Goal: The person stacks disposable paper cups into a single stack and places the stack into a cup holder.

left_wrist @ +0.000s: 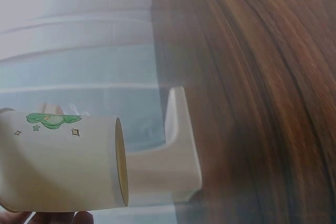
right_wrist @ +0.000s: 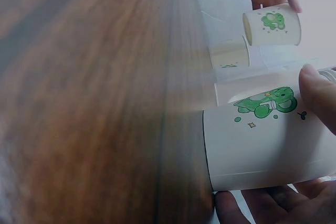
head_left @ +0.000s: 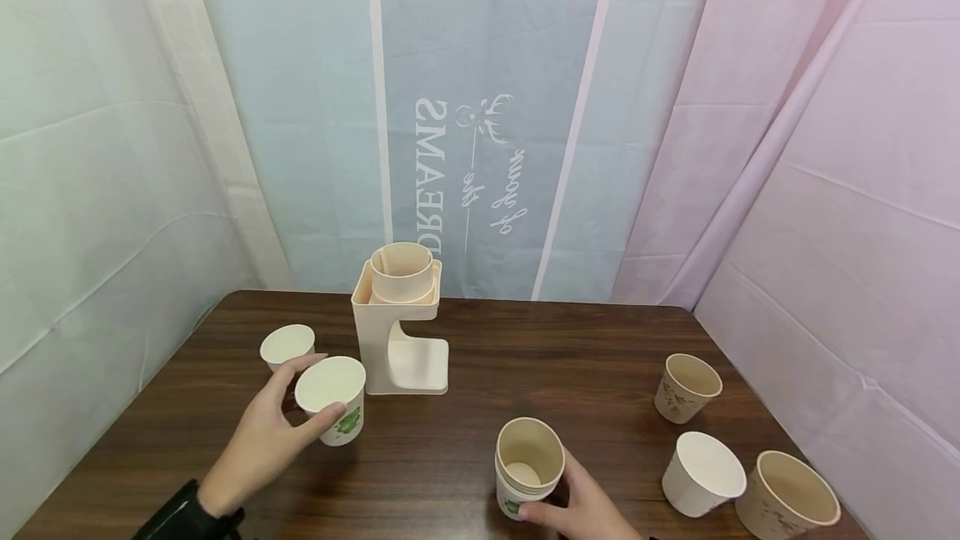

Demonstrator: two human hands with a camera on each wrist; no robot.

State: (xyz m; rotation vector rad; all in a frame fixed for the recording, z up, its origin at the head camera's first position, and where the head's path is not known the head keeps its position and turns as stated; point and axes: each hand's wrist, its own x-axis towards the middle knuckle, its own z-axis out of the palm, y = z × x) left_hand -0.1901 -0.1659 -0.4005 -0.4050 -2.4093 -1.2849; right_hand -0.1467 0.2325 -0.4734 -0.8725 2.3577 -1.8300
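My left hand [head_left: 273, 432] grips a white paper cup [head_left: 349, 421] with a green cartoon print, thumb on the near side and fingers round the back. The cup is upright, its mouth facing up, and looks raised in the right wrist view. Nearer the front, my right hand [head_left: 581, 502] holds a small stack of nested cups: a beige paper cup [head_left: 530, 448] sits inside a white printed cup [right_wrist: 262, 145]. The thumb lies on the white cup's side and the fingers wrap behind it. Behind my left hand stands another white cup [head_left: 288, 344], partly hidden.
A cream stand [head_left: 372, 340] with a round cup-shaped holder [head_left: 402, 273] on top stands at the back, right of my left hand. Toward the right edge are a patterned beige cup [head_left: 686, 390], a white cup [head_left: 701, 477] and a larger-looking beige cup [head_left: 783, 498]. Curtains surround the dark wooden table [head_left: 555, 357].
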